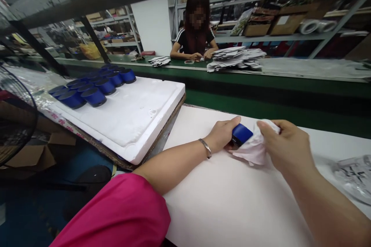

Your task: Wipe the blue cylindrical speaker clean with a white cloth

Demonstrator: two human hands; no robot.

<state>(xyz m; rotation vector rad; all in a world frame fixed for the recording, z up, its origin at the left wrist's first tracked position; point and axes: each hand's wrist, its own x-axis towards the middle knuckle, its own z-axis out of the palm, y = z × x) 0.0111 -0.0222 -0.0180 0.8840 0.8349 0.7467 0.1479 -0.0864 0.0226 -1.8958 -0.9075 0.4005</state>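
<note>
Over the white desk (232,200), toward four o'clock, the curled left hand (222,136) is gripping one blue cylinder (242,135), the right hand (285,142) is pinching a cloth (252,155) against it, apparently mid-wipe, and grouped cylinders (94,97) are standing toward nine o'clock, whether done or waiting being unclear.

extends the left forearm (165,168) from the lower left, slanting up and rightward to a nearly straight left wrist (211,144). curls the left hand (220,136) into a grip, with the left thumb (235,122) laid along the top and most fingers hidden underneath. angles the right forearm (323,198) in from the lower right, toward the left. pinches with the right hand (290,144) between thumb and bent fingers, with its back turned upward. holds both hands near each other, just right of centre.
</note>
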